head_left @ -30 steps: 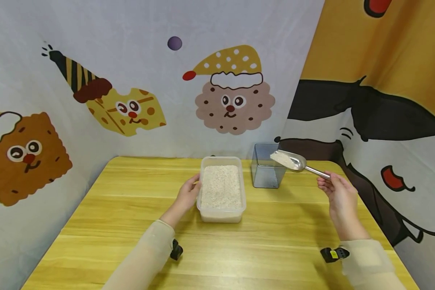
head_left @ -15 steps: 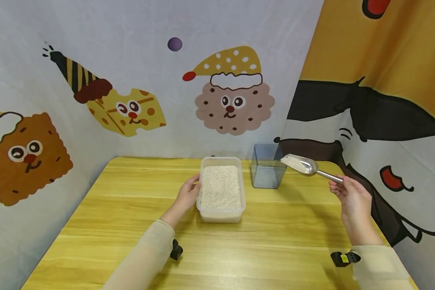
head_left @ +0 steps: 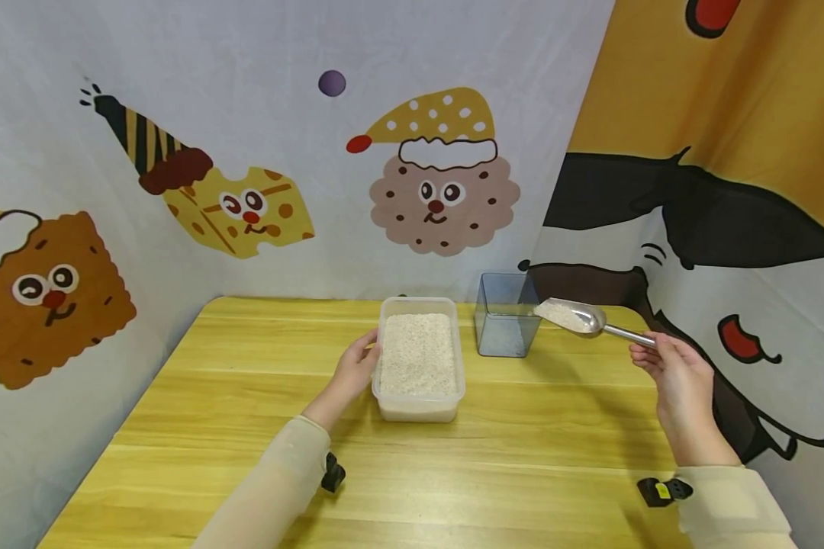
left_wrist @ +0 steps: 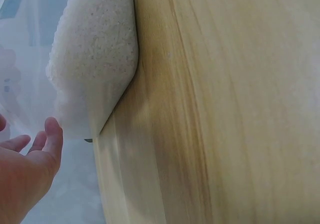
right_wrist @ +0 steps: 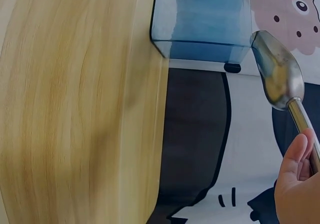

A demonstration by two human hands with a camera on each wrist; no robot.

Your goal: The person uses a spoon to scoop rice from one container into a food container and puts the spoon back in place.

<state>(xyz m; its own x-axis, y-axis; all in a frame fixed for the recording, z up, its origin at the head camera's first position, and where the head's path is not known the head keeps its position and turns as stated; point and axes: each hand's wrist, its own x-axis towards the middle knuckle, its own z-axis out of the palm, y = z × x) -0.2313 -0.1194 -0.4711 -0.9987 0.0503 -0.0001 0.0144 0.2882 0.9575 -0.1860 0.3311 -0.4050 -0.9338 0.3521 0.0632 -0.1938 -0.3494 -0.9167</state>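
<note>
— Head view first: what is each hand doing?

— The right hand (head_left: 680,374) pinches the thin handle of a metal scoop (head_left: 577,316), fingers curled round it. The scoop's bowl carries a heap of rice and is held in the air, tipped slightly down toward its front lip.

— And where does that scoop sit relative to the hand?

— Out ahead of the right hand and toward the left hand's side. Its front lip hangs just beside the near right corner of a clear blue-tinted container (head_left: 504,324), close to the rim; whether it is over the opening I cannot tell. The right wrist view shows the scoop (right_wrist: 277,71) from beneath, with that container (right_wrist: 200,21) standing on the table edge beyond the fingers.

— The left hand?

— The left hand (head_left: 353,374) lies against the side wall of a clear plastic tub of rice (head_left: 419,354), fingers relaxed and fairly straight, gripping nothing. In the left wrist view the fingers (left_wrist: 50,139) are loosely spread right beside the tub's rounded corner (left_wrist: 100,74).

— How do the two vessels stand to each other?

— The tub lies between the hands, nearer the left one; the blue container stands beyond it and toward the right hand, apart from it. Both rest on a yellow wooden table (head_left: 247,427).
</note>
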